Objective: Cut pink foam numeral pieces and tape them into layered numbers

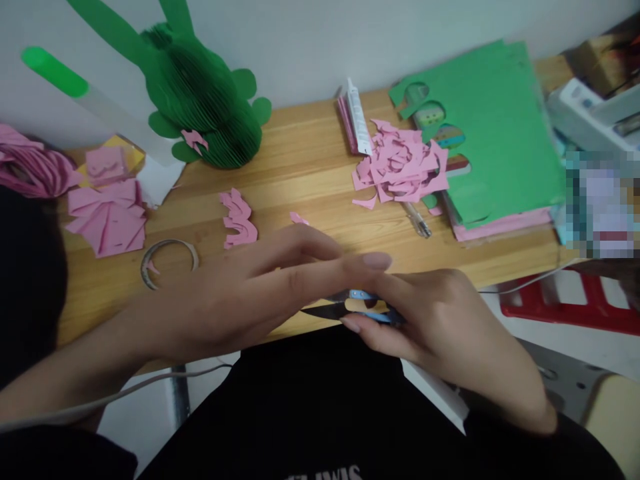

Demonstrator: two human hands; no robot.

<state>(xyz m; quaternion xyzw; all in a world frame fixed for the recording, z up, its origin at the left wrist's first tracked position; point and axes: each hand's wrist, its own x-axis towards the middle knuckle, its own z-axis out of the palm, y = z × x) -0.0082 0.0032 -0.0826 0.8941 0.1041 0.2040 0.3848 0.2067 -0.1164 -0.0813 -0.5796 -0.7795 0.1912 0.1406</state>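
Note:
My right hand (440,313) is closed around small scissors (367,307) with blue handles and a dark blade, low over the table's front edge. The blade points left. My left hand (280,287) stretches across from the left with its fingers extended, its index fingertip beside the knuckles of my right hand. Its thumb side is partly hidden, and I see nothing held in it. Just beyond my left hand lies a small pink paper scrap (299,218). Further left is a wavy cut pink paper piece (237,219), near a roll of tape (170,260).
A pile of pink paper scraps (400,163) lies beside green paper sheets (505,133) on the wooden table (300,153). At the back stand a green honeycomb paper figure (200,93) and a white tube (357,120). Folded pink paper (110,220) lies at left; a red stool (575,303) is at right.

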